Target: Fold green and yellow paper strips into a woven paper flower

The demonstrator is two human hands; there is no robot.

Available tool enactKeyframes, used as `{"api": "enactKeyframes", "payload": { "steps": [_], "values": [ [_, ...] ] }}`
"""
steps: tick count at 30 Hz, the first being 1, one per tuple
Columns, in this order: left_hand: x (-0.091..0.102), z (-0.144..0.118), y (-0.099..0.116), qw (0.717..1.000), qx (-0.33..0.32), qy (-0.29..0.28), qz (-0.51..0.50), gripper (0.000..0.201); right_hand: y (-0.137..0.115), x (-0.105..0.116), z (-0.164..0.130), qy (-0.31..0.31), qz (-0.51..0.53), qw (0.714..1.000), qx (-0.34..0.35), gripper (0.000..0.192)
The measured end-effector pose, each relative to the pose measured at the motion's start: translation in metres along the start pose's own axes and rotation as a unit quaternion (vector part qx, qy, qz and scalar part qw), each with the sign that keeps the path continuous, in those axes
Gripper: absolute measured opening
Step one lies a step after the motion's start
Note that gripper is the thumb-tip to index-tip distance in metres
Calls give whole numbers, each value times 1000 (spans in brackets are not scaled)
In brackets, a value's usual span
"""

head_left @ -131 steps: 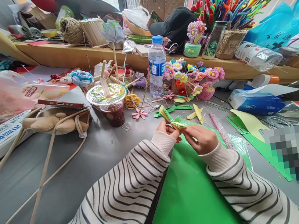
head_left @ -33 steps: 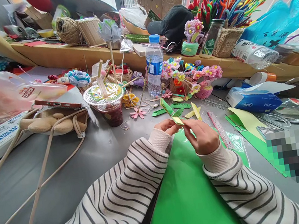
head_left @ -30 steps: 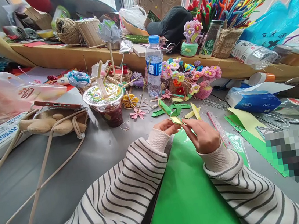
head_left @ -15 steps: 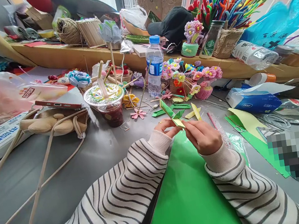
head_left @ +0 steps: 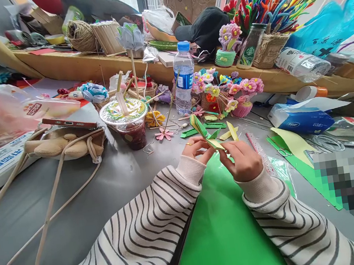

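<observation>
My left hand (head_left: 195, 148) and my right hand (head_left: 243, 160) both pinch a small folded paper piece (head_left: 203, 132), yellow and green, held just above the grey table. Its pleated end sticks up and away from me, between my fingertips. Under my wrists lies a bright green paper sheet (head_left: 224, 231). Both sleeves are striped white and black.
A sealed drink cup (head_left: 127, 122) and a water bottle (head_left: 183, 78) stand beyond my hands. Green and yellow paper scraps (head_left: 216, 127), crochet flower pots (head_left: 227, 94), a blue tissue pack (head_left: 303, 121) and scissors (head_left: 281, 150) lie at right. A bag with a phone (head_left: 72, 136) lies at left.
The folded paper has turned in my fingers and its pleated end now fans out a little more. My hands stay in about the same spot above the green sheet.
</observation>
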State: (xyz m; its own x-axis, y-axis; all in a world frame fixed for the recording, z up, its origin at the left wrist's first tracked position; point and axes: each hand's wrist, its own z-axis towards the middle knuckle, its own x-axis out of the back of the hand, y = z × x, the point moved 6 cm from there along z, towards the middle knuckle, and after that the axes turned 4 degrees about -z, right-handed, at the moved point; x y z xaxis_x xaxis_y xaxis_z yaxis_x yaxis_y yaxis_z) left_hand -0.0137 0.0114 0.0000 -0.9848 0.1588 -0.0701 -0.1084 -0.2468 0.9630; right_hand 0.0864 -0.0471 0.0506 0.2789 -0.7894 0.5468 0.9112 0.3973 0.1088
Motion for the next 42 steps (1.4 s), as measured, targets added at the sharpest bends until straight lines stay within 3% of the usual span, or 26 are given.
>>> {"api": "enactKeyframes", "payload": {
  "steps": [5,9,13,17,21,24,29,33,39,42],
  "values": [
    [1,-4,11,997,-37,38,49,10,10,-16,-3,-60,99,990,-85,10],
    [1,-5,13,996,-45,37,62,10,17,-24,-5,-94,174,971,-137,9],
    [2,-2,6,999,-1,29,15,8,18,-24,-6,-93,175,973,-120,10],
    [4,2,0,996,73,33,-27,4,12,-15,-3,-52,122,990,-57,11],
    [4,4,-2,995,88,29,-41,2,6,-7,0,-24,78,997,-15,13],
    [4,4,-6,995,86,17,-53,4,6,-6,1,-30,107,994,-22,13],
    [3,4,-10,994,79,-6,-73,10,16,-16,-1,-98,211,969,-85,12],
    [4,4,-8,994,88,-7,-71,13,20,-19,-1,-128,260,952,-97,14],
    [5,3,-12,988,132,9,-76,6,17,-15,-1,-96,204,973,-51,16],
    [3,2,-19,977,168,4,-131,9,17,-14,-2,-84,205,973,-63,17]
  ]
}}
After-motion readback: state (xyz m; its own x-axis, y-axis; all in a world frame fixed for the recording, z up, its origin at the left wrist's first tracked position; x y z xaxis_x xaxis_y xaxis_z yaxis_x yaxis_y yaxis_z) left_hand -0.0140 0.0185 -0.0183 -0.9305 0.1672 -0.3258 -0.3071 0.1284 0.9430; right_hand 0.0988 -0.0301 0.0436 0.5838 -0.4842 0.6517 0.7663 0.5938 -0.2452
